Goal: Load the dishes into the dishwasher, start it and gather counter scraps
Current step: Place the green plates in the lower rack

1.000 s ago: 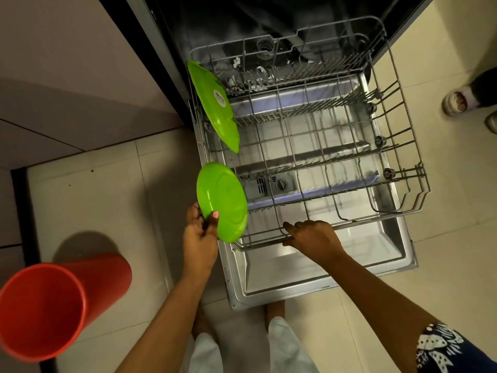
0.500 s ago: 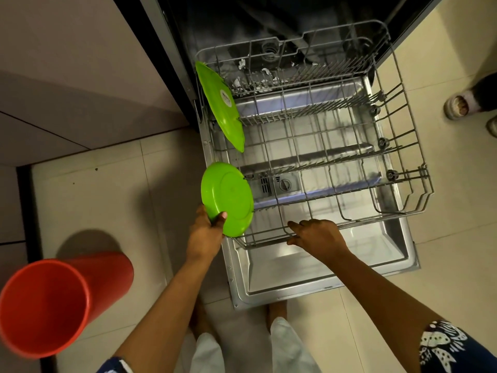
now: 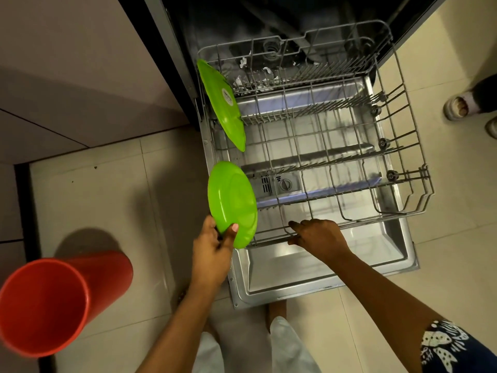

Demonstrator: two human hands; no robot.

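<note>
Far left, a red plastic bucket (image 3: 45,302) is lying tipped on the floor tiles, out of the way for now. Next over, the left hand (image 3: 212,251) is closing around the bottom edge of a green plate (image 3: 232,203), thumb pressing on the face and fingers tucked behind, holding it on edge just above the front-left corner of the pulled-out lower rack (image 3: 403,211). Another green plate (image 3: 222,103) is already leaning against the rack's left wall, further back. The risk I'm seeing: that grip is only pinching a small bit of rim, so if the plate is wet it could be slipping out and clattering onto the open dishwasher door (image 3: 322,275) or the floor. It could also be missing the tines and flopping flat. Moving right, the right hand (image 3: 318,235) is resting on the rack's front wire, fingers curling loosely over it, not carrying anything, probably steadying the rack so it isn't rolling while the plate goes in.
</note>
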